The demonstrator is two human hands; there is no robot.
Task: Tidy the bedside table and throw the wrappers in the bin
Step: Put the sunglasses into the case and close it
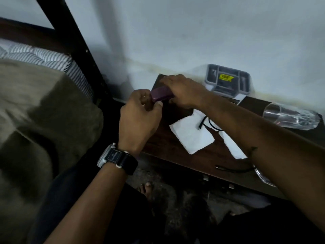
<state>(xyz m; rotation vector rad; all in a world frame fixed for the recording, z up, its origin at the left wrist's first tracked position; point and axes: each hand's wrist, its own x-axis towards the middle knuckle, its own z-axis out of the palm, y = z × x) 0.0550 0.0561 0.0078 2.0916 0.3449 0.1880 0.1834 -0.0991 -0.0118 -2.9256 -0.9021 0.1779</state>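
A small purple case (pixel 161 94) is held between both hands over the left end of the dark wooden bedside table (pixel 177 152). My left hand (pixel 139 120), with a watch on its wrist, pinches the case's near end. My right hand (pixel 182 90) grips its far end from above. On the table lie a white paper tissue (pixel 190 134), a second white piece (pixel 233 147) partly under my right forearm, and a black cord (pixel 209 124). A clear plastic wrapper (pixel 290 117) lies at the table's right end.
A grey printed box (pixel 228 80) with a yellow label leans against the white wall. The bed with an olive blanket (pixel 40 111) and a black frame post (pixel 77 41) stands at the left. Another black cable (pixel 233 169) hangs at the table's front edge. My bare foot (pixel 146 187) is on the floor below.
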